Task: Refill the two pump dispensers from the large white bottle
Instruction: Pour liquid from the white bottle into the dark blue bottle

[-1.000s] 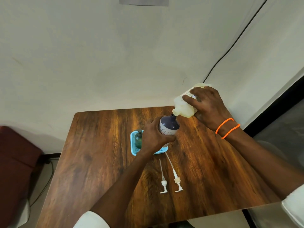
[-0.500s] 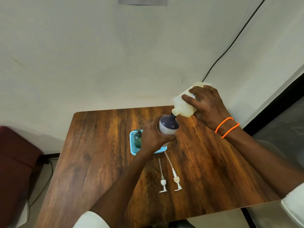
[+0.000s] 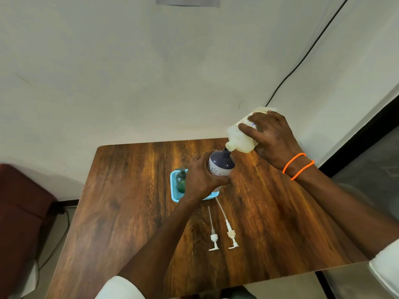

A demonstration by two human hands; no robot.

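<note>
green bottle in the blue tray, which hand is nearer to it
Left. The left hand grips the purple dispenser right beside the green bottle. The right hand tilts the white bottle farther off, over the table's far right.

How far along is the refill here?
Done: both pump heads lie unscrewed on the table. In hand: the right hand tips the large white bottle into the purple-topped dispenser gripped by the left hand. Left: the other dispenser and refitting pumps.
</note>
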